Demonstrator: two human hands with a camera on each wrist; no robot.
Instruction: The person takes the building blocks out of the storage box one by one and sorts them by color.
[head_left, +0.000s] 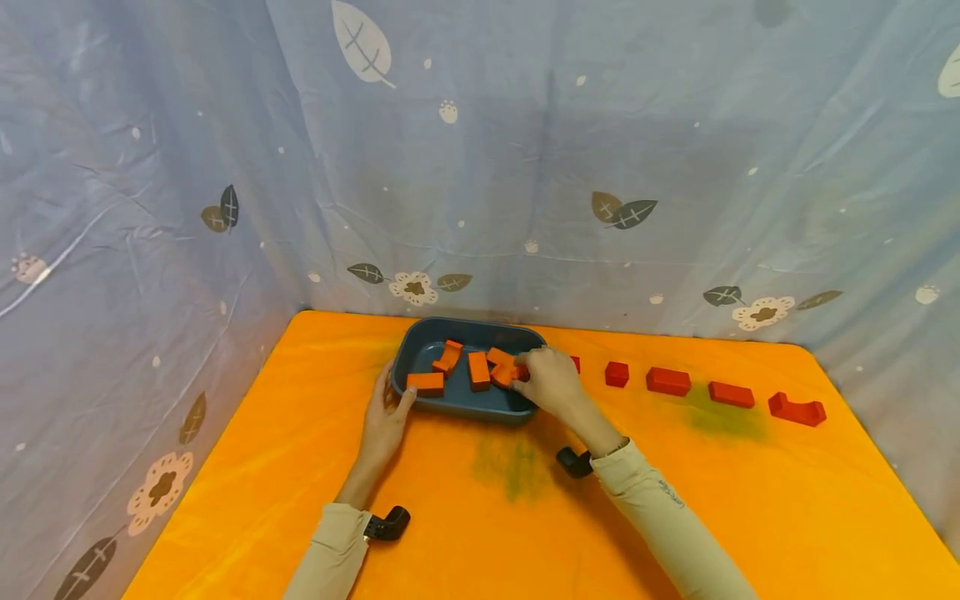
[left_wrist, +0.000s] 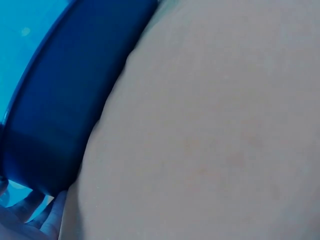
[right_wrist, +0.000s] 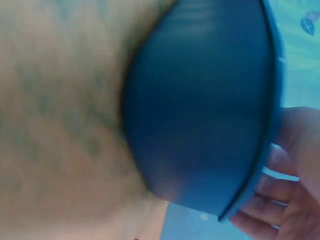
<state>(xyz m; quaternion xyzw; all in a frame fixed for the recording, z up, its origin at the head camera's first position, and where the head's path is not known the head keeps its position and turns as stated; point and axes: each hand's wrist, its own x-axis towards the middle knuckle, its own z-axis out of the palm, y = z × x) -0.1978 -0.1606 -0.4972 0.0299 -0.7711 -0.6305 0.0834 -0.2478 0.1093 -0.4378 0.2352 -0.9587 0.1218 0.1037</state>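
Note:
A dark blue rectangular tray (head_left: 450,408) stands towards the back of the table with several orange blocks inside. My left hand (head_left: 385,421) grips its left end, thumb over the rim beside an orange rectangular block (head_left: 425,384). My right hand (head_left: 551,379) reaches in over the right end, fingertips pinching an orange block (head_left: 504,375) that the fingers partly cover. Left of that lie an upright-looking orange block (head_left: 478,371) and a notched orange block (head_left: 448,357). In the right wrist view, the tray wall (right_wrist: 200,110) hides what the fingers (right_wrist: 270,207) hold.
To the right of the tray, red blocks run in a row: a small cube (head_left: 617,374), two longer blocks (head_left: 668,382) and an arch-shaped block (head_left: 797,410). Another red block (head_left: 576,364) shows partly behind the right hand. A patterned curtain (head_left: 480,208) hangs behind the orange tabletop (head_left: 465,517).

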